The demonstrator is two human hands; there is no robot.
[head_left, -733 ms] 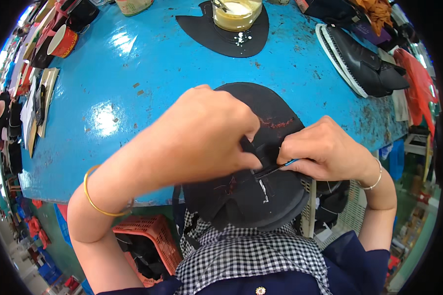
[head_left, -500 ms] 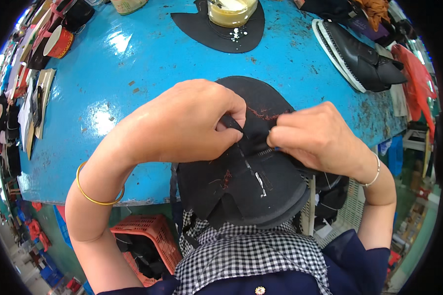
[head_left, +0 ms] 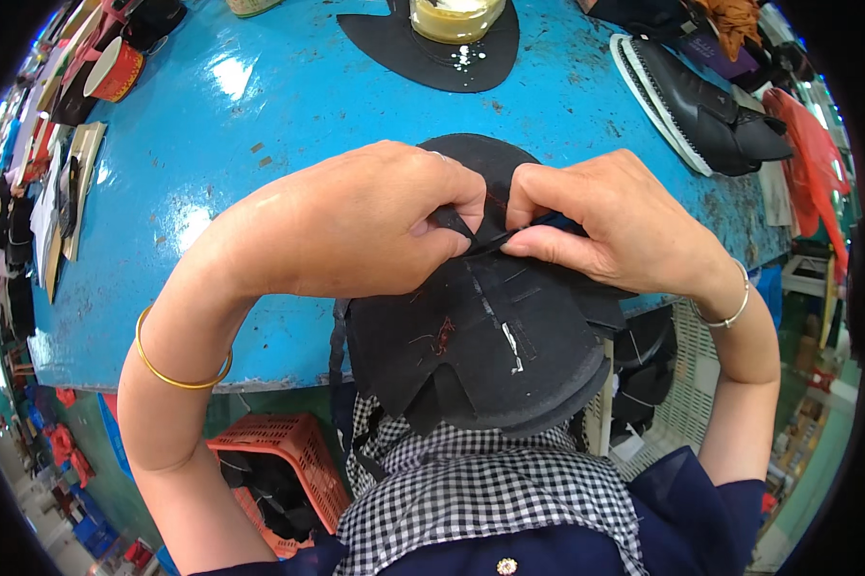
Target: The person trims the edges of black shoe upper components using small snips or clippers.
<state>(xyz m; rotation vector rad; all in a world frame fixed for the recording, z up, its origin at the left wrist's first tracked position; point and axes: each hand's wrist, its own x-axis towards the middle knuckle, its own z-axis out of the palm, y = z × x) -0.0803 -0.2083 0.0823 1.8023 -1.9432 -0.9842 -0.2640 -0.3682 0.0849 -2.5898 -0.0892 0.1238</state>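
Both hands meet over a black shoe upper piece [head_left: 480, 336] that lies at the near edge of the blue table [head_left: 260, 125], its lower part hanging off toward the lap. Left hand [head_left: 356, 226]: thumb and forefinger pressed together, pinching a small black flap at the piece's top. Right hand [head_left: 615, 221]: fingertips pinching the same seam, touching the left hand's.

Far side: glass jar of yellowish glue [head_left: 455, 17] stands on a black cutout [head_left: 423, 56]. Right: finished black shoe [head_left: 701, 106]. Far left: red-and-white tape roll [head_left: 116, 69]. Under table: orange crate [head_left: 279, 461].
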